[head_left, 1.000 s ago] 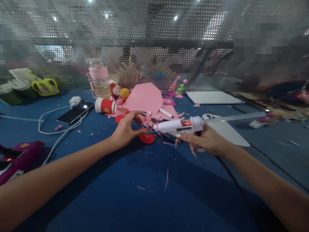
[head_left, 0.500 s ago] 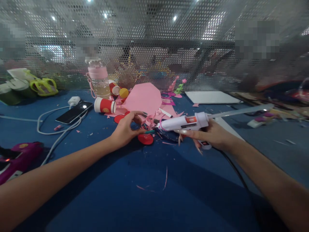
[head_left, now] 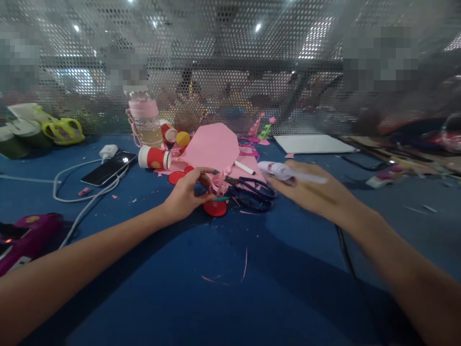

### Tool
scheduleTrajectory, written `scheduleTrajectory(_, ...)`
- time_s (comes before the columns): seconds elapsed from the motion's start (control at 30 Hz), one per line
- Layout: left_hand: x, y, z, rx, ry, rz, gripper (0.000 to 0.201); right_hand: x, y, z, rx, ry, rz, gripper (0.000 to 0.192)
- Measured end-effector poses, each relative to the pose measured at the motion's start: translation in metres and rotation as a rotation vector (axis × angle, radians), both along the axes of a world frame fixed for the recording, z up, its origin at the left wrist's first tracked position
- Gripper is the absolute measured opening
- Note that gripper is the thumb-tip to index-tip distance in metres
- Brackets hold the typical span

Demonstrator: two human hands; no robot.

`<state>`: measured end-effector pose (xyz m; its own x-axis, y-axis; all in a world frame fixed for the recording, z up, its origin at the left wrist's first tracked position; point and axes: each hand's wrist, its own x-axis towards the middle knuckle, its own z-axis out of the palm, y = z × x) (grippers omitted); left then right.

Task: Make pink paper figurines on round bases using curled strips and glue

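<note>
Hands sit over a blue bench (head_left: 223, 298) littered with paper scraps. Left hand (head_left: 185, 194) rests near the middle of the bench, its grip narrow, thumb and fingertips pinched on a small pink paper piece (head_left: 218, 182) that stands just above a red paper disc (head_left: 215, 208); the disc lies flat on the bench, touching the fingertips. Right hand (head_left: 309, 190) is blurred, palm down, to the right of the disc; a white glue gun (head_left: 281, 170) shows above the knuckles, nozzle end pointing left, its clear glue stick (head_left: 311, 179) trailing right. Whether the right grip is closed around the gun cannot be told through the blur. Dark-handled scissors (head_left: 252, 192) lie between the two hands, just beside the disc. Behind them lies a large pink paper sheet (head_left: 214, 144), tilted up at its far edge. Left of it a red paper cup (head_left: 154, 157) lies on its side, near a pink-lidded bottle (head_left: 144, 120) standing upright. Further left, a phone (head_left: 108, 167) lies with a white cable (head_left: 72, 185) looped beside it. A magenta glue gun (head_left: 25, 233) lies at the left edge
</note>
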<state>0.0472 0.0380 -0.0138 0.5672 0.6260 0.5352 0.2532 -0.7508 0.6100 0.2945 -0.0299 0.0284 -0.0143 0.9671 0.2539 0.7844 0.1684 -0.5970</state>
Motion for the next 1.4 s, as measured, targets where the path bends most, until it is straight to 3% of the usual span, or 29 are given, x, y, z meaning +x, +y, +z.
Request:
scheduleTrajectory(0.1,0.0,-0.001,0.001,0.021,0.032,0.021,0.046,-0.006,0.003,-0.006,-0.042,-0.462,-0.263,0.039)
scheduleTrajectory(0.17,0.0,-0.002,0.001,0.036,0.047,0.032,0.046,-0.009,0.004,-0.01,-0.097,-0.713,-0.361,0.054)
scheduleTrajectory(0.33,-0.001,-0.002,0.0,0.096,0.043,0.045,0.043,-0.009,0.004,-0.017,-0.111,-0.769,-0.367,0.075)
scheduleTrajectory(0.43,-0.001,-0.003,0.0,0.133,0.047,0.052,0.043,-0.004,0.006,-0.022,0.012,-0.752,-0.391,0.079)
scheduleTrajectory(0.53,-0.001,-0.003,0.0,0.161,0.051,0.055,0.042,-0.002,0.009,-0.027,0.2,-0.689,-0.309,0.083)
scheduleTrajectory(0.7,-0.001,-0.003,0.0,0.163,0.06,0.062,0.042,-0.015,0.006,-0.025,0.426,-0.297,0.154,0.073)
scheduleTrajectory(0.8,-0.001,-0.003,0.001,0.156,0.06,0.059,0.042,-0.03,-0.001,-0.022,0.354,-0.035,0.39,0.064)
scheduleTrajectory(0.9,-0.001,-0.004,0.001,0.171,0.05,0.065,0.041,-0.043,-0.007,-0.024,0.222,0.238,0.524,0.066)
scheduleTrajectory(1.1,0.0,-0.004,0.0,0.155,0.054,0.11,0.04,-0.052,-0.012,-0.027,0.086,0.528,0.594,0.059)
scheduleTrajectory(1.4,0.001,-0.005,0.002,0.117,0.013,0.069,0.038,-0.053,-0.016,-0.021,0.079,0.416,0.555,0.051)
